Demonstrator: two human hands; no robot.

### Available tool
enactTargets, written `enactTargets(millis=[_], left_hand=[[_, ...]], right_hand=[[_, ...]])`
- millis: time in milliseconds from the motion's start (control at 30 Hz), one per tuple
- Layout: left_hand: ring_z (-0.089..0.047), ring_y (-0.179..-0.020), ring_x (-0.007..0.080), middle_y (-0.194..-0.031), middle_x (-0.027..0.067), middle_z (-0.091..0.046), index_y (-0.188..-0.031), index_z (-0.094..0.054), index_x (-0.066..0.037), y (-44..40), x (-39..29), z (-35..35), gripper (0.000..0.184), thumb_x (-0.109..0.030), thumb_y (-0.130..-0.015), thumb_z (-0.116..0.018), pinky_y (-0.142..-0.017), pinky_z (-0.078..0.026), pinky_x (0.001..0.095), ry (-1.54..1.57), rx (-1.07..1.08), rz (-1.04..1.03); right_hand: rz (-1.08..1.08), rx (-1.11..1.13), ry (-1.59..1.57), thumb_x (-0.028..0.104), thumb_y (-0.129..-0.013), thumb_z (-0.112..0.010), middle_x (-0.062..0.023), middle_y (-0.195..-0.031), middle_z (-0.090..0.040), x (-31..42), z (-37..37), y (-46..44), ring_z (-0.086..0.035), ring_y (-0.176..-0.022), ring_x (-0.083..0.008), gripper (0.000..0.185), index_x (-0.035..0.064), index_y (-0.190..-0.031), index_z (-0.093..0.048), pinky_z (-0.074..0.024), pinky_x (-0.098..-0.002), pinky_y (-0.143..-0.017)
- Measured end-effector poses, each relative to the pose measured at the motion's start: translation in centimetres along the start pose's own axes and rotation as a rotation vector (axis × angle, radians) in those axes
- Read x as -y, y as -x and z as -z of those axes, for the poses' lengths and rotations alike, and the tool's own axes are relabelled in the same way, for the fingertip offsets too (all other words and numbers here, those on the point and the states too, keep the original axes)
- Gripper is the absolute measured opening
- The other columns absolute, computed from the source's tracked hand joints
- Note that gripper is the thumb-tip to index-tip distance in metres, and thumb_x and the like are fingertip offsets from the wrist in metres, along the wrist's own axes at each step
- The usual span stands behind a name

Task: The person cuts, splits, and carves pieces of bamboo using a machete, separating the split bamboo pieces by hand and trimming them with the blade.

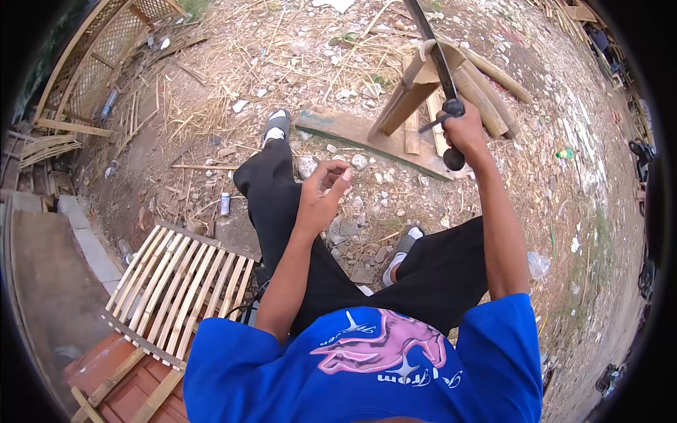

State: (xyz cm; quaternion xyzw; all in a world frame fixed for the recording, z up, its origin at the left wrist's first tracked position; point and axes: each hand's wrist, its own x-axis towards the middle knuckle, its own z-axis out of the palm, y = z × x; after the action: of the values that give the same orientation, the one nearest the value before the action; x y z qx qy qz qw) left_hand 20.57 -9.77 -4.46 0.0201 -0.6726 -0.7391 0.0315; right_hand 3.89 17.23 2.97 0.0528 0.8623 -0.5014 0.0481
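My right hand is closed around the black handle of a machete. Its long dark blade points up and away from me, crossing in front of an upright split bamboo piece. I cannot tell whether the blade touches it. That piece stands on a wooden board lying on the ground. My left hand is in the air above my leg, fingers curled and thumb near the fingertips. Anything small pinched there is too hard to make out.
Bamboo poles lie behind the board. A slatted bamboo panel rests at my lower left, near a small can. Lattice furniture stands at the upper left. Stones, straw and litter cover the ground around my feet.
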Motion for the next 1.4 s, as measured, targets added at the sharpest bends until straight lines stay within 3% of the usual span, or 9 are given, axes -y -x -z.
enactTargets(millis=[133, 400, 633, 733, 800, 833, 967, 1100, 1400], left_hand=[[-0.062, -0.083, 0.0111, -0.092, 0.0049, -0.064, -0.112, -0.059, 0.0, -1.8, -0.1, 0.0, 0.018, -0.008, -0.096, -0.061, -0.078, -0.051, 0.027, 0.132, -0.043, -0.013], [-0.056, -0.078, 0.0078, -0.089, 0.0018, -0.061, -0.11, -0.06, -0.001, -2.0, 1.2, -0.5, 0.017, -0.009, -0.095, -0.063, -0.071, -0.047, 0.0243, 0.126, -0.066, 0.057], [-0.056, -0.078, 0.0076, -0.09, 0.0012, -0.06, -0.108, -0.061, -0.001, -1.5, 0.0, 0.0, 0.018, -0.01, -0.094, -0.065, -0.072, -0.046, 0.0239, 0.147, -0.098, 0.054], [-0.057, -0.081, 0.0089, -0.091, 0.0018, -0.06, -0.109, -0.06, 0.0, -0.9, -0.4, 0.5, 0.018, -0.008, -0.093, -0.065, -0.075, -0.047, 0.0251, 0.163, -0.069, 0.048], [-0.057, -0.082, 0.0094, -0.092, 0.0022, -0.06, -0.109, -0.06, 0.0, -0.2, -0.8, 0.7, 0.018, -0.008, -0.093, -0.066, -0.076, -0.048, 0.0258, 0.184, -0.054, 0.04], [-0.058, -0.083, 0.0101, -0.092, 0.0026, -0.06, -0.11, -0.06, 0.0, 0.0, -1.0, 1.0, 0.019, -0.007, -0.094, -0.065, -0.078, -0.049, 0.0266, 0.191, -0.058, 0.023], [-0.061, -0.081, 0.0122, -0.087, 0.0051, -0.064, -0.109, -0.06, 0.0, -0.7, -1.0, 1.2, 0.015, -0.006, -0.095, -0.062, -0.077, -0.049, 0.0276, 0.258, -0.15, -0.043], [-0.059, -0.08, 0.0099, -0.087, 0.0035, -0.063, -0.109, -0.061, -0.001, -1.4, -1.2, 1.2, 0.014, -0.006, -0.096, -0.061, -0.075, -0.048, 0.0247, 0.231, -0.186, -0.008], [-0.056, -0.081, 0.0075, -0.092, 0.0007, -0.061, -0.11, -0.061, 0.0, -2.0, -0.1, -0.3, 0.018, -0.007, -0.094, -0.064, -0.073, -0.047, 0.0241, 0.175, -0.113, 0.055]], right_hand=[[0.012, -0.058, -0.085, 0.01, -0.081, -0.065, -0.0016, -0.063, -0.053, 1.3, -1.5, -1.2, -0.05, -0.048, -0.0094, 0.013, 0.0044, -0.084, -0.054, -0.0412, -0.0273, -0.043], [0.149, -0.08, -0.092, 0.009, -0.082, -0.072, -0.0028, -0.065, -0.055, 3.4, -2.7, 1.5, -0.05, -0.05, -0.0103, 0.018, 0.0015, -0.09, -0.058, -0.0387, -0.0295, -0.044], [0.268, -0.124, -0.033, 0.023, -0.092, -0.067, 0.0023, -0.07, -0.054, 13.2, 8.1, 6.0, -0.048, -0.052, -0.0033, 0.026, 0.0033, -0.107, -0.061, -0.0377, -0.0201, -0.046], [0.35, -0.158, 0.119, 0.028, -0.094, -0.062, 0.0004, -0.087, -0.058, 14.9, 12.3, 6.5, -0.045, -0.056, -0.0002, 0.037, 0.0035, -0.122, -0.063, -0.0341, -0.0172, -0.045], [0.283, -0.063, 0.007, 0.025, -0.095, -0.06, 0.0012, -0.083, -0.056, 14.1, 13.9, 5.2, -0.044, -0.056, 0.0004, 0.037, 0.0047, -0.126, -0.061, -0.0332, -0.0166, -0.045], [0.112, -0.074, 0.048, 0.023, -0.093, -0.062, 0.0013, -0.075, -0.054, 12.6, 12.0, 4.7, -0.045, -0.057, 0.0003, 0.036, 0.0033, -0.123, -0.062, -0.0321, -0.0159, -0.044], [0.11, -0.119, 0.006, 0.015, -0.083, -0.065, -0.0001, -0.067, -0.054, -1.2, 0.9, 1.8, -0.052, -0.055, -0.0072, 0.026, 0.0012, -0.105, -0.06, -0.0402, -0.0237, -0.048], [0.029, -0.024, 0.01, 0.005, -0.086, -0.06, -0.0023, -0.069, -0.055, 3.0, 0.5, -3.5, -0.048, -0.052, -0.0092, 0.01, 0.0018, -0.095, -0.057, -0.0397, -0.0282, -0.047], [0.184, -0.13, -0.057, 0.014, -0.085, -0.069, -0.0013, -0.069, -0.055, 6.3, 4.2, -1.3, -0.051, -0.054, -0.0072, 0.027, 0.0005, -0.106, -0.06, -0.0393, -0.0241, -0.048]])
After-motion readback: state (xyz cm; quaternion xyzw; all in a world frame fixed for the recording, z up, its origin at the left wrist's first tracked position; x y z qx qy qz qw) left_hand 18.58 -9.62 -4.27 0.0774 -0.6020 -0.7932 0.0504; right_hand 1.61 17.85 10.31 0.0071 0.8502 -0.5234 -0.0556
